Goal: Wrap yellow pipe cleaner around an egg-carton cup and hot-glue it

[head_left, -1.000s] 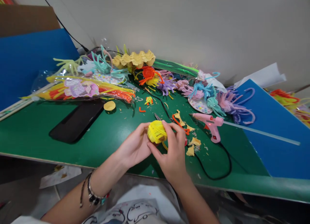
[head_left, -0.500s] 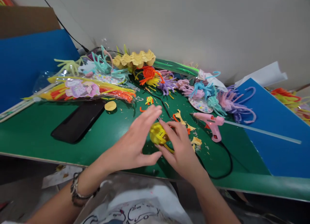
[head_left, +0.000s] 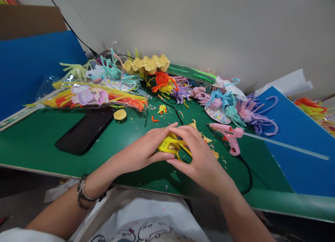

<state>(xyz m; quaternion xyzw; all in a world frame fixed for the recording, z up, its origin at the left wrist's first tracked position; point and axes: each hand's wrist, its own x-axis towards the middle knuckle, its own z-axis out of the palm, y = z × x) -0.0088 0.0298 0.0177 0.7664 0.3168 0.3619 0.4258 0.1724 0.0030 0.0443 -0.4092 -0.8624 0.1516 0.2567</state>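
Between my two hands is a small rounded bundle of yellow pipe cleaners, with loose strands sticking out to the right. My left hand is closed around its left side, thumb below and fingers above. From the right, my right hand grips it between the thumb underneath and the fingers on top. The fingers cover part of the bundle. Just beyond the hands, small cut orange and yellow pieces lie on the green table. A pink glue gun with a long glue stick lies to the right.
A black phone and a small yellow cup lie at the left. Behind are a bag of pipe cleaners, an egg carton and several pastel pipe-cleaner bunches. Blue boards flank the table; a black cord runs at the right.
My left hand, open and beside the bundle before, has closed onto its left side. The bundle has turned, and its loose strands now show on the right.
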